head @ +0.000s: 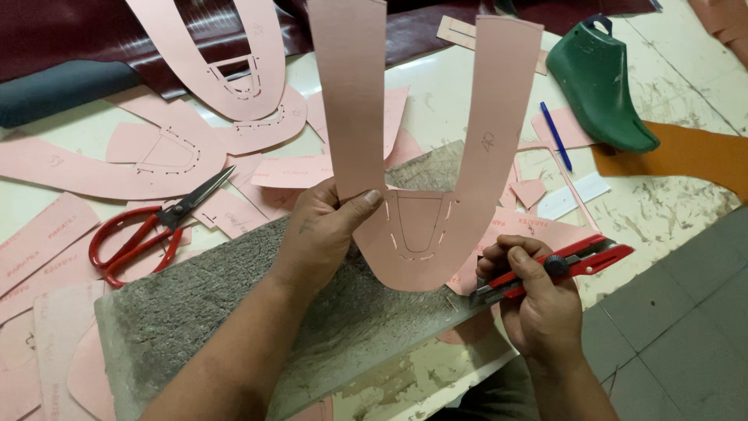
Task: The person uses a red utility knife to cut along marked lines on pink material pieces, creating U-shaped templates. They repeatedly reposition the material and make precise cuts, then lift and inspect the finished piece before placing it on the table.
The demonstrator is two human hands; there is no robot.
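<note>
The left hand pinches a U-shaped pink pattern piece, thumb on its near face and fingers behind it, and lifts it upright above the work surface. The grip sits on the left limb, just above the curved base. Both limbs rise toward the far side, and the left one runs off the top of the frame. Small slots are cut around a tongue-shaped outline in the base.

The right hand is closed around a red utility knife, thumb pressing along its body. The blade end points left, just beside the lower right edge of the pattern piece; whether it touches is unclear.

Under both hands lies a grey cutting board, its surface heavily scored, set at an angle across the near part of the white table.

To the left of the board, red-handled scissors lie open on scattered pink card pieces. More U-shaped patterns lie on the far left, partly over dark red leather. On the far right stands a green shoe last, with a blue pen near it to its left and an orange sheet just beside it on the right edge.
</note>
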